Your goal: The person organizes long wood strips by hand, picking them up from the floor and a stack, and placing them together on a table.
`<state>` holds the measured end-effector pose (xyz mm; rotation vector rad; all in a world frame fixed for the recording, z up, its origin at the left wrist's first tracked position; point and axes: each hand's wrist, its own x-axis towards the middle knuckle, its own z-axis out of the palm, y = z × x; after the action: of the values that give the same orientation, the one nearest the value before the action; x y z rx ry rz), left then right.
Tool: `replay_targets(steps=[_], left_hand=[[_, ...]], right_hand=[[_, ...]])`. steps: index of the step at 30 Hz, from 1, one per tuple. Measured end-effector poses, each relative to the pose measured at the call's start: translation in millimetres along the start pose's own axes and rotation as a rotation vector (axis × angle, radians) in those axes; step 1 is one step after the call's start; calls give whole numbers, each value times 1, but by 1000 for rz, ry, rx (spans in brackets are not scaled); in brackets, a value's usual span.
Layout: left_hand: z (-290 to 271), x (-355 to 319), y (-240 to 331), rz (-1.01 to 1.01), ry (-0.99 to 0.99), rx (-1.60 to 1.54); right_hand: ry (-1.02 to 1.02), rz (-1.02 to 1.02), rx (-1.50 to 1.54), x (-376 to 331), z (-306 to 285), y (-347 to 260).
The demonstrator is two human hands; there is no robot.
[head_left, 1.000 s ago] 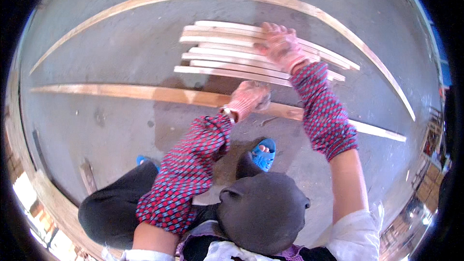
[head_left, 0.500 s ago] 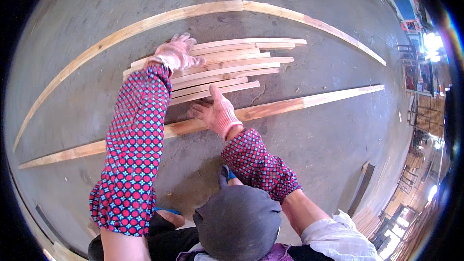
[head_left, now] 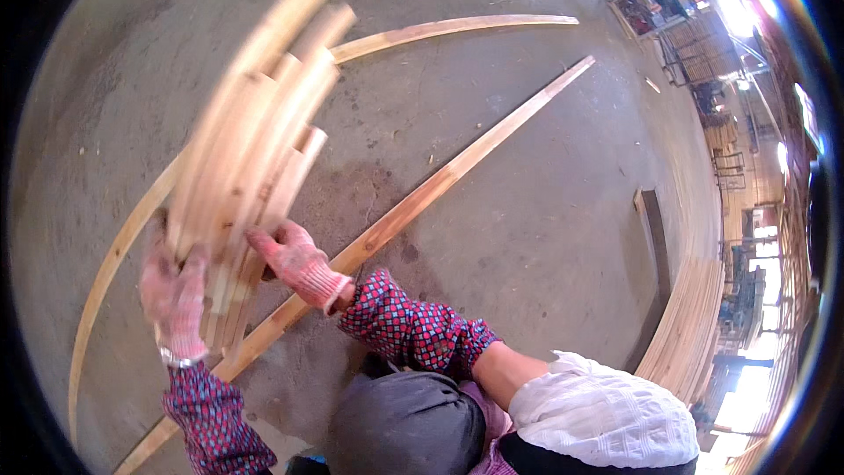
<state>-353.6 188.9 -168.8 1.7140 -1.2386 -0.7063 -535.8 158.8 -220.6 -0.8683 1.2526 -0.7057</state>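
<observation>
My two hands, in pinkish knit gloves and patterned sleeves, grip a bundle of pale wooden strips (head_left: 246, 141) from both sides near its lower end. My left hand (head_left: 176, 295) is closed round the left edge. My right hand (head_left: 297, 262) is closed on the right edge, its thumb on top. The strips are lifted and tilted, with uneven ends, and blurred at the far end. Beneath the bundle, one long wooden strip (head_left: 466, 158) runs slantwise over the floor, and another long strip (head_left: 422, 32) lies beyond it, partly covered by the bundle.
Grey concrete floor (head_left: 492, 237) spreads around me. To the right lie a dark bar (head_left: 655, 246) and a stack of wooden strips (head_left: 686, 321). Racks (head_left: 694, 57) and stacked timber stand along the far right. My knee (head_left: 404, 422) in dark cloth is close below.
The several short strips that lay on the floor are now gathered in both hands and raised. They have swung to the left and point away from me. The view has turned.
</observation>
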Motion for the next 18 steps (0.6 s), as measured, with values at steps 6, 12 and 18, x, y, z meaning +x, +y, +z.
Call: replay_targets(steps=[6, 12, 18], left_hand=[[-38, -15, 39, -7, 532, 25], [-36, -40, -7, 120, 382, -315], [-31, -56, -119, -182, 168, -416]], right_hand=[[27, -489, -600, -29, 12, -145], [-110, -591, -800, -54, 17, -184], [-268, -608, -919, -9, 7, -100]])
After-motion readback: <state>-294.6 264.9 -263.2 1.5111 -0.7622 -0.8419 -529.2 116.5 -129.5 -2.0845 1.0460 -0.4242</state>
